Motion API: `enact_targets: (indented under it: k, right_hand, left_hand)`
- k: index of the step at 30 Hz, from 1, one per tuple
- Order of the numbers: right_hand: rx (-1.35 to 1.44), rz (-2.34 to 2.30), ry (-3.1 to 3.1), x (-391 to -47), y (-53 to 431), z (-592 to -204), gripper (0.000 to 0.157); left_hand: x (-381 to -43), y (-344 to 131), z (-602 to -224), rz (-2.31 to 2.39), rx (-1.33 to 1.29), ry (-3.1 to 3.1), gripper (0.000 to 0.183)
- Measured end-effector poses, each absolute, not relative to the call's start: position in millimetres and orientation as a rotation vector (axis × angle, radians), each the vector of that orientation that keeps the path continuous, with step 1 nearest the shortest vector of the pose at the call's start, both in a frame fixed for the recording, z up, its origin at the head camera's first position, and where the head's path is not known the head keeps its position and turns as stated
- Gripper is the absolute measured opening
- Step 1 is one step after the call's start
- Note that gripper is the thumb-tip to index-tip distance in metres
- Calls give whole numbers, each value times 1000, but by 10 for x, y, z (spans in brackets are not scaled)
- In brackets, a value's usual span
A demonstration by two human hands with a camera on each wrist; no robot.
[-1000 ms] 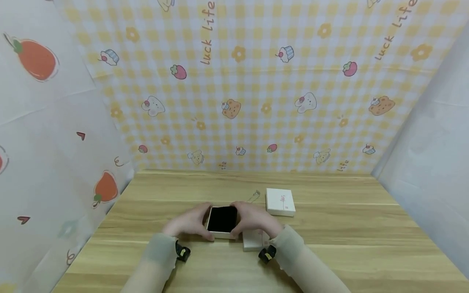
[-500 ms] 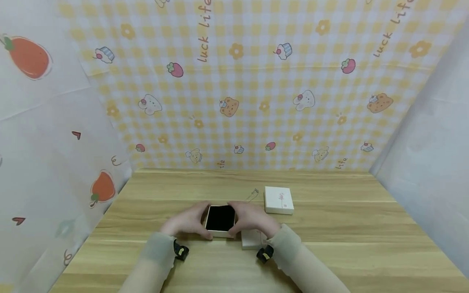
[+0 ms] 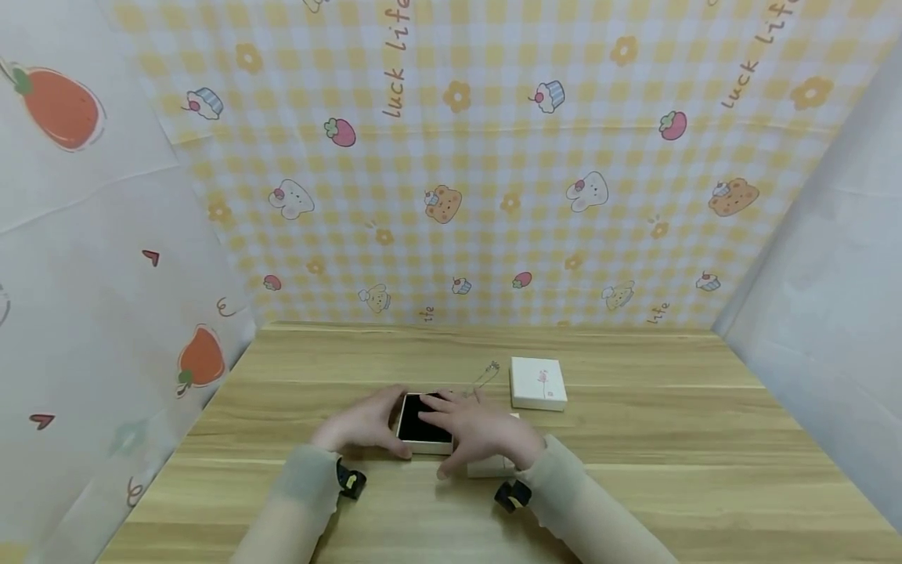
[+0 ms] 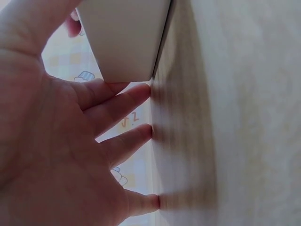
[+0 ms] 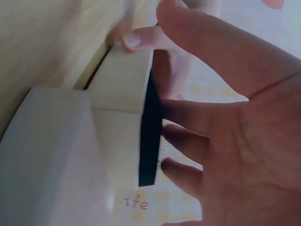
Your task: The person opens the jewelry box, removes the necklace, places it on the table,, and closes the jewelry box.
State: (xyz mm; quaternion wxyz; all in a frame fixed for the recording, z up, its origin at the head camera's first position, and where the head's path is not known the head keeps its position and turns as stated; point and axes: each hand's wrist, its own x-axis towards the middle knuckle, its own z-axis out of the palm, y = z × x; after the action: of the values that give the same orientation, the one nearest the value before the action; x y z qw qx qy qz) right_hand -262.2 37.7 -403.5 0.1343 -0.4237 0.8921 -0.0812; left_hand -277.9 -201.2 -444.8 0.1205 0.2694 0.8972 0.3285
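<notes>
Black-lined box (image 3: 430, 448) sits between the hands (image 3: 361, 423), the right (image 3: 481, 427) partly hiding it.

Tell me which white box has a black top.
The leftmost box, held by the left hand; the far box and the half-hidden box under the right hand show white.

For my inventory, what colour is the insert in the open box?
The insert in the open box is black, clearest in the head view.

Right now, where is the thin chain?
In the head view, the thin chain lies on the table just left of the farther white box, beyond the right hand.
</notes>
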Motion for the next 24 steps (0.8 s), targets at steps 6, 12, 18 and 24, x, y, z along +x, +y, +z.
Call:
enact_targets:
  k: [6, 12, 18, 24]
  right_hand:
    - [-1171, -400, 2728, -2688, 391, -4009, 54]
    - [-1019, -488, 2882, -2802, 356, -4162, 49]
    - [-940, -488, 2867, -2846, 350, -4247, 55]
    - [-939, -499, 2858, -2860, 357, -4263, 56]
  left_hand:
    - [-2773, -2004, -4446, 973, 779, 2623, 81]
    - [-2758, -2017, -4443, 967, 788, 2631, 79]
    - [-2772, -2019, -4448, 976, 812, 2623, 80]
    - [-2791, -2017, -4464, 956, 805, 2635, 81]
